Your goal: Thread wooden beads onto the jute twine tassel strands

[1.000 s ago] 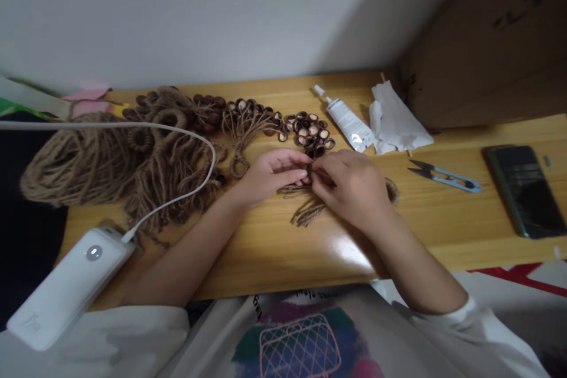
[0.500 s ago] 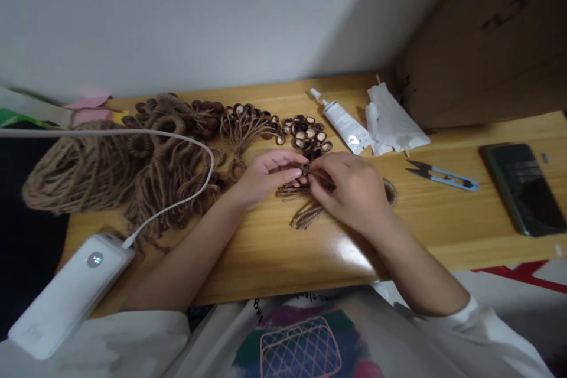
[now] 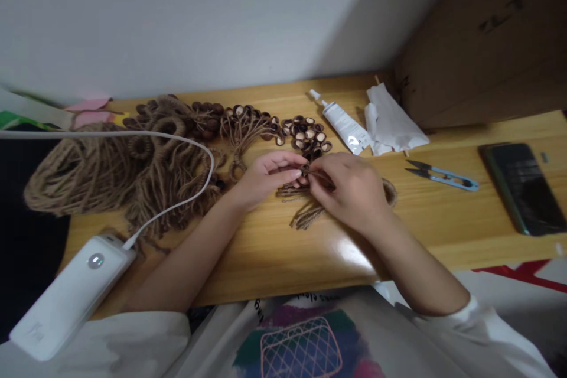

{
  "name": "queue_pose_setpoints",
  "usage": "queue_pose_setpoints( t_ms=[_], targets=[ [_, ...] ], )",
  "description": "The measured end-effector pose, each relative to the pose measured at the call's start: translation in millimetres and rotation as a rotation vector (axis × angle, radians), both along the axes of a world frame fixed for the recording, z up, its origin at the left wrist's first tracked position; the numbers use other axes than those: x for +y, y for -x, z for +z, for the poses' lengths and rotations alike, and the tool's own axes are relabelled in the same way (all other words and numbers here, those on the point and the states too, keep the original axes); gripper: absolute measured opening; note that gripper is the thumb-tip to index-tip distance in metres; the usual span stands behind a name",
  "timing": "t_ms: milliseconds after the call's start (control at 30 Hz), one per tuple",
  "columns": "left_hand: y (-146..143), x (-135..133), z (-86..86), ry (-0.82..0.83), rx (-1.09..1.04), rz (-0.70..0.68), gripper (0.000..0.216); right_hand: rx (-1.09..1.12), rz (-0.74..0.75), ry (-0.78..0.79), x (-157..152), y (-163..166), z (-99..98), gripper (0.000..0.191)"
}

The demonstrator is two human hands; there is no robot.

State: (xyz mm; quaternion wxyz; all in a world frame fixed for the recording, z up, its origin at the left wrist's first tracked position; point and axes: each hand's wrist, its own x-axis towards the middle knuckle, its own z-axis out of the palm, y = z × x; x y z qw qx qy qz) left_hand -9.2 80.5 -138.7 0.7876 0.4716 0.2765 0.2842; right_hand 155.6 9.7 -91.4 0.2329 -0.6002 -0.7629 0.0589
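Observation:
My left hand [image 3: 273, 176] pinches a small brown nut shell [image 3: 305, 170] between thumb and fingertips, over the middle of the table. Close against it, my right hand [image 3: 352, 186] has its thumb and forefinger closed on a strand of jute twine [image 3: 322, 175] that meets the shell. Just how the twine sits at the shell is too small to make out. Below the fingers lies a bundle of cut twine ends [image 3: 306, 216]. A twine-wrapped ring [image 3: 390, 192] shows partly behind my right hand. Several halved nut shells [image 3: 310, 133] lie just beyond my fingertips.
To the left are a jute skein [image 3: 80, 171], finished twine tassels [image 3: 155, 189] and a white power bank [image 3: 73, 295] with its cable. A glue tube [image 3: 345, 126], white paper packet [image 3: 394, 121], thread snips [image 3: 443, 177] and phone [image 3: 522, 189] lie right. A cardboard box [image 3: 491, 53] stands behind.
Both hands stay almost in place with the shell and twine between them. The right fingertips shift very slightly; the rest of the table looks the same.

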Motion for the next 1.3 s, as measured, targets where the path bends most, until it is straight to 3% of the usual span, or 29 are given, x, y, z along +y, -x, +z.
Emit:
queue_pose_setpoints(
  t_ms=[1300],
  targets=[
    [0.2,-1.5,1.4,0.04,0.058,0.025,0.025,-0.048,0.014,0.031,1.3,-1.4,1.2,0.015]
  ],
)
